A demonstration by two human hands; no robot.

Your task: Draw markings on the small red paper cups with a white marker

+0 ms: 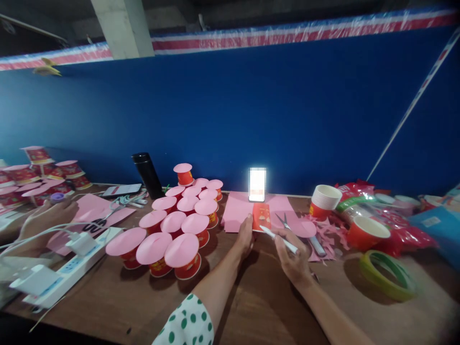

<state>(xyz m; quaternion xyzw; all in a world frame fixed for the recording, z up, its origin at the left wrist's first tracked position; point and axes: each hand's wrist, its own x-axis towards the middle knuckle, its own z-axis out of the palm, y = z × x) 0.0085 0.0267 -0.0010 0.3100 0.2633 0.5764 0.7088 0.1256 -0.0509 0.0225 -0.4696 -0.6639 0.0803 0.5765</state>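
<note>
capped cups (181, 239) stood left of the phone (258, 184), bare cups (323, 201) right of it; the flat, open left hand (245, 235) steadied a red cup (261, 215), the right hand (293, 256) gripped a pen (278, 238).

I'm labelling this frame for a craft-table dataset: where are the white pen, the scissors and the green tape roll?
white pen (275, 236), head view, middle of its barrel.
scissors (283, 221), head view, on the blades near the pivot.
green tape roll (386, 287), head view, on its near rim.

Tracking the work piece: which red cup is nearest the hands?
The uncapped cup on the pink paper, between the left hand and the pen in the right hand.
</note>
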